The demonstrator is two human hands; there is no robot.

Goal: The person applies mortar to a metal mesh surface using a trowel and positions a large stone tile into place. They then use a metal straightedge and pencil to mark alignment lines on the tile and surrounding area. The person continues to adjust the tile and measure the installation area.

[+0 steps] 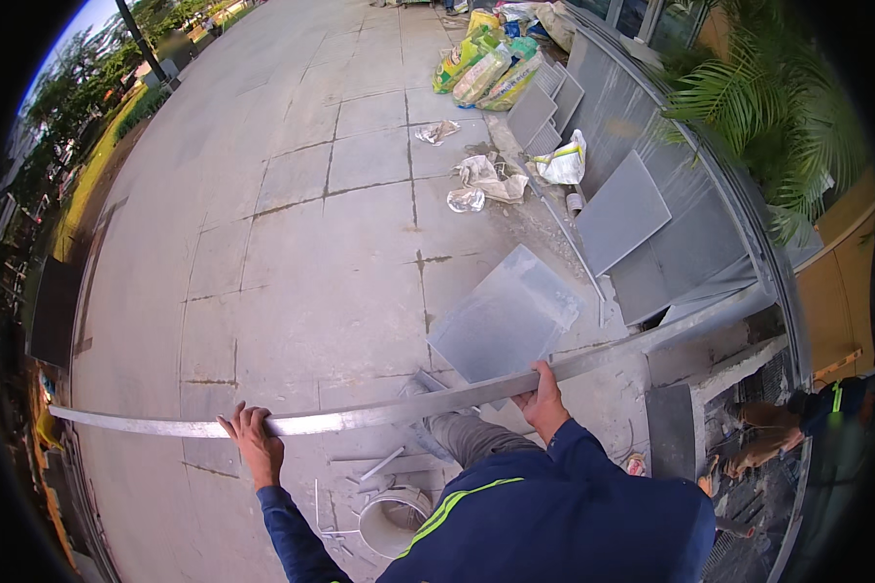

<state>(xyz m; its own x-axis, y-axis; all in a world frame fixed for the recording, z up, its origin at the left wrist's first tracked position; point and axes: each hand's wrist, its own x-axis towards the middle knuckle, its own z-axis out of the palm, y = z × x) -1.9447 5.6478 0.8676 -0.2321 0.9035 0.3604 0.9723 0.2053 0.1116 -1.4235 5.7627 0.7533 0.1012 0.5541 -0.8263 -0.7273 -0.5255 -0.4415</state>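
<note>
A long metal straightedge bar stretches across in front of me, from the far left over to the planter wall on the right. My left hand is closed around the bar left of its middle, fingers over the top edge. Farther right, my right hand grips the same bar, with the thumb against its upper side. Just beyond the right hand, a large grey tile lies on the pavement. Below the bar, near my legs, stands a white bucket with offcut strips around it.
Grey slabs lean on the dark planter wall at right. Colourful sacks are heaped at the far end, with crumpled bags nearer. A co-worker's hands are low at the right. Palm fronds overhang the wall.
</note>
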